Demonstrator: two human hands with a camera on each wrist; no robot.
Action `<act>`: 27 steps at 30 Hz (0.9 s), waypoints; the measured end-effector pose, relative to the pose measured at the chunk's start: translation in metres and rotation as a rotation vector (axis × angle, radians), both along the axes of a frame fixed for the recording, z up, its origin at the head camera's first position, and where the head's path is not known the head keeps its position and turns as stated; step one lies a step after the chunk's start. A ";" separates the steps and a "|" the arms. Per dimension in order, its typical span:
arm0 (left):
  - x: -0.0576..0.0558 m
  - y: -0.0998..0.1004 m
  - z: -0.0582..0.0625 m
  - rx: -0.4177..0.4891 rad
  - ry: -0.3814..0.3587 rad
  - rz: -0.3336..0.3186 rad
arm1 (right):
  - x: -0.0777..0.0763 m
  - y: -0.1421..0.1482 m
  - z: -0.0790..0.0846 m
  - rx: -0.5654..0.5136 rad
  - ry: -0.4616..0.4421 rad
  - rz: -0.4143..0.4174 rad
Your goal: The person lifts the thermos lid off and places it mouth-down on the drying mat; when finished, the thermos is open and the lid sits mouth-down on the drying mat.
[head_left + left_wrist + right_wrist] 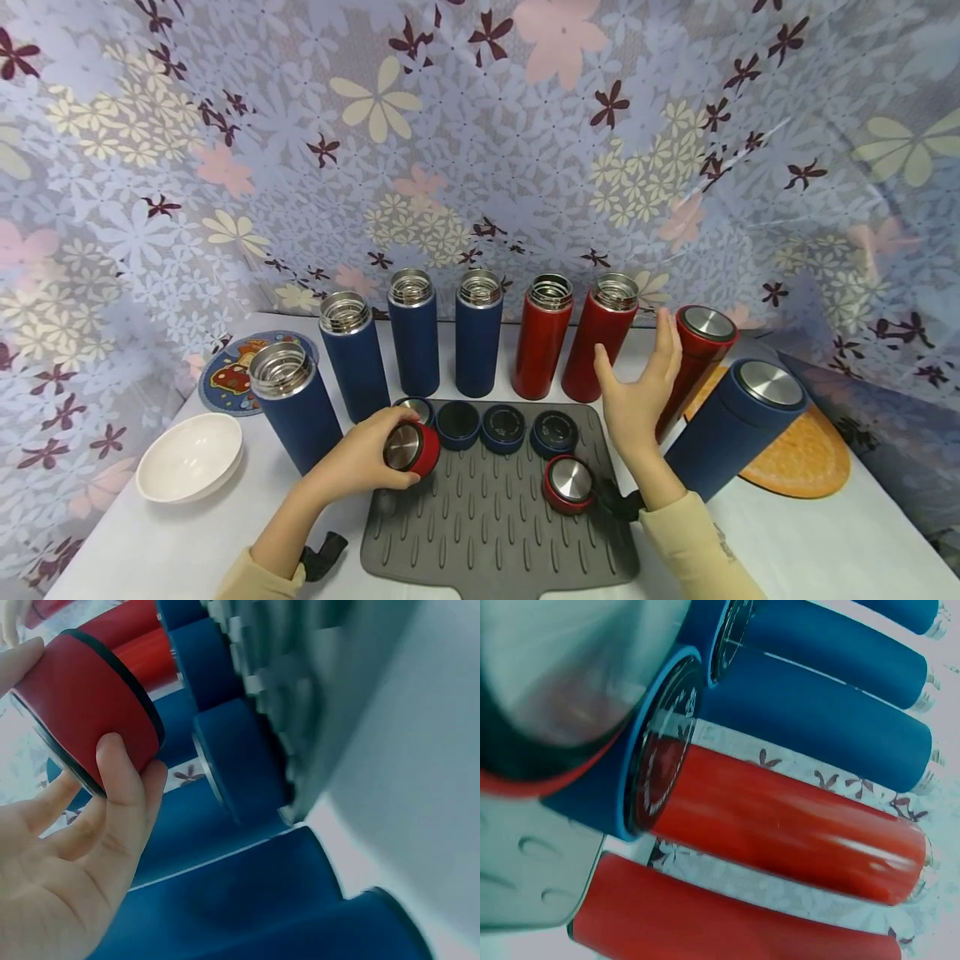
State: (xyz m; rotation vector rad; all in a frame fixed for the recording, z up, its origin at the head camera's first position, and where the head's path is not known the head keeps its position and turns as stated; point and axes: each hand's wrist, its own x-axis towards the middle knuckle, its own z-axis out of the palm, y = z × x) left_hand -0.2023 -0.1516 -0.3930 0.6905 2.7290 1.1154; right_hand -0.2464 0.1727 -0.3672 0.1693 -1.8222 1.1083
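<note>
My left hand (352,458) pinches a red bottle lid (429,450) with a silver top above the left side of the grey board (487,525). The left wrist view shows fingers and thumb round this lid (90,705). My right hand (636,404) is raised with its fingers extended, holding nothing, in front of a capped red bottle (686,367). Below it, another red lid (570,482) sits on the board. Several blue lids line the board's back edge, among them a blue lid (503,427). The right hand is out of its wrist view.
Behind the board stand several uncapped bottles, including a blue bottle (480,333) and a red bottle (542,337). A capped blue bottle (735,425) is at right by an orange round board (802,450). At left are a white bowl (191,458) and a patterned round mat (225,375).
</note>
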 end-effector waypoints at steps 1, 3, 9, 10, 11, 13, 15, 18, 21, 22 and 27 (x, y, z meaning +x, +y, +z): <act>0.001 -0.001 -0.002 -0.015 -0.003 0.006 | 0.001 0.001 0.000 0.017 0.038 -0.018; 0.003 -0.003 -0.005 -0.034 -0.012 0.013 | 0.002 0.004 0.000 0.045 0.095 -0.061; 0.006 0.001 -0.007 -0.051 0.009 -0.028 | 0.002 0.012 -0.006 0.079 0.169 -0.234; 0.006 0.004 -0.006 -0.048 0.011 -0.043 | 0.001 0.014 -0.008 0.076 0.171 -0.253; 0.006 0.007 -0.005 -0.043 0.010 -0.059 | 0.001 0.014 -0.009 0.073 0.166 -0.266; 0.006 0.015 -0.003 -0.040 0.007 -0.086 | 0.000 0.016 -0.010 0.070 0.151 -0.278; 0.006 0.025 0.000 -0.043 -0.001 -0.111 | 0.001 0.016 -0.011 0.067 0.129 -0.279; 0.005 0.042 0.002 -0.058 0.008 -0.146 | 0.001 0.018 -0.012 0.060 0.087 -0.272; 0.005 0.061 0.002 -0.058 0.002 -0.177 | 0.000 0.019 -0.014 0.046 0.054 -0.267; 0.005 0.067 0.002 -0.061 0.001 -0.184 | 0.000 0.020 -0.015 0.045 0.041 -0.271; 0.004 0.095 -0.006 -0.105 0.018 -0.224 | -0.003 0.021 -0.018 0.000 -0.043 -0.292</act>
